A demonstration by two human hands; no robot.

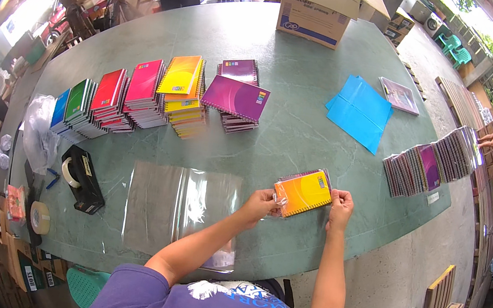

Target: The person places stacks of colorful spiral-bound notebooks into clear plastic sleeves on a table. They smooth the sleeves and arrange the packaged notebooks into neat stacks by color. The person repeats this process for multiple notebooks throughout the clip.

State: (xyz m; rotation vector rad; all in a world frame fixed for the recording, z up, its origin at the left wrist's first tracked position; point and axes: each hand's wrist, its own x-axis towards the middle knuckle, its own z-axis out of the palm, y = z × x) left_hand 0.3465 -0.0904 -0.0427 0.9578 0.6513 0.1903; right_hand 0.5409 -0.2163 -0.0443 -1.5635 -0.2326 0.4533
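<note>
A yellow spiral notebook (307, 193) lies on top, with a purple cover edge showing beneath it, just above the table's near side. My left hand (261, 207) is closed at its left end, pinching crinkled clear plastic (280, 199) there. At the right end, the fingertips of my right hand (341, 209) are pinched together at the notebook's edge; whether they grip plastic or cover is too small to tell. Left of the notebook, flat clear plastic sheets (156, 204) lie on the table, partly under my left forearm.
Stacks of red (110, 89), yellow (181, 75) and purple notebooks (236, 98), among others, line the back left. A black tape dispenser (82, 179) stands left. Blue sheets (360, 116) and wrapped notebook packs (406, 170) lie right. A cardboard box (313, 19) sits far back.
</note>
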